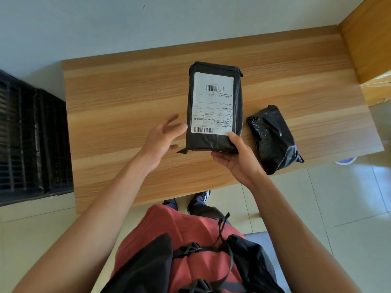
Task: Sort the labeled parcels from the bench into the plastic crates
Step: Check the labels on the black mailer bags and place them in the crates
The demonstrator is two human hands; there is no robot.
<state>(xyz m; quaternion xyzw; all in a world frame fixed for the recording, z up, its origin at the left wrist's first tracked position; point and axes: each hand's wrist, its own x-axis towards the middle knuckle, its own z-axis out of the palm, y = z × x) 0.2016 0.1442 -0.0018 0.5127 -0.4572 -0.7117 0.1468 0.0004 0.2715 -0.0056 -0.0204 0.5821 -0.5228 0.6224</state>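
Observation:
A flat black parcel [214, 106] with a large white barcode label faces up over the middle of the wooden bench [118, 106]. My right hand [237, 159] grips its near right corner, thumb on the label's edge and fingers underneath. My left hand [163, 142] hovers just left of the parcel's near left edge, fingers spread, touching nothing. A second, smaller black plastic parcel [273, 138] lies crumpled on the bench to the right, no label showing. A black slatted plastic crate [31, 140] stands on the floor at the bench's left end.
A wooden cabinet [368, 45] closes off the bench's right end, with a pale wall behind the bench. Pale floor tiles run along the near side, where my shoes [196, 201] point under the bench edge. A black strapped bag hangs on my chest.

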